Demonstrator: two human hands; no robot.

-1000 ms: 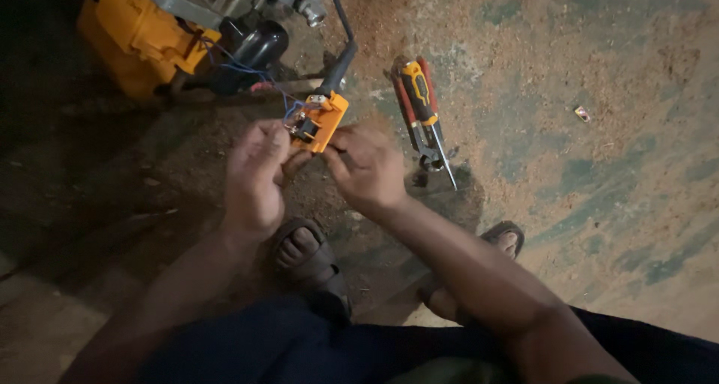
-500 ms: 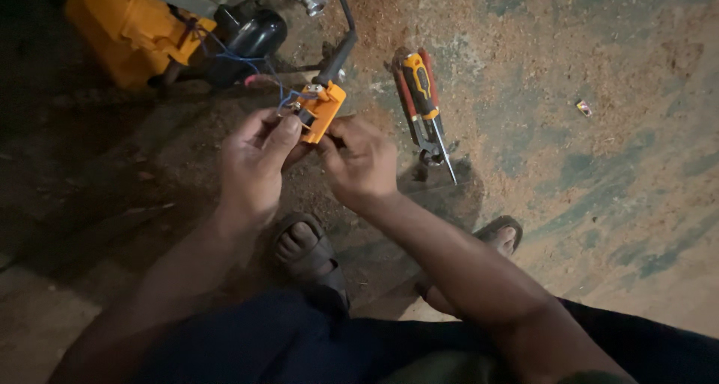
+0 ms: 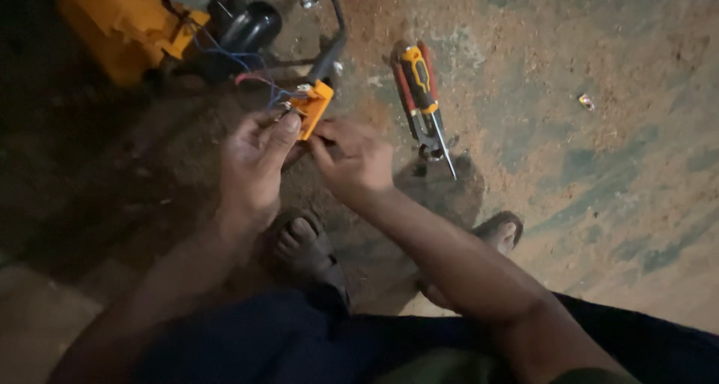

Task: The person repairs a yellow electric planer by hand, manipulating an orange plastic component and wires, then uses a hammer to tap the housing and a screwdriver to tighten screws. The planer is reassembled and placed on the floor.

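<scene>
1. Your left hand [image 3: 251, 167] and right hand [image 3: 356, 159] both grip the small orange plastic switch block [image 3: 313, 107], fingers closed on it from either side. You hold it above the sandy concrete floor [image 3: 599, 174], just in front of the yellow machine housing [image 3: 120, 25].
2. Thin blue and red wires [image 3: 247, 69] run from the block toward the housing and the black cylindrical part [image 3: 251, 26] beside it. Judged from this, the block is out of its seat but remains wired.
3. The yellow-and-black-handled screwdriver [image 3: 423, 92] and the red-handled pliers [image 3: 412, 103] lie together on the floor, near your right hand and untouched.
4. Whether any wire ends are loose at the block cannot be told; the detail is too small.
5. Refitting appears outstanding: the block is not mounted on anything.
</scene>
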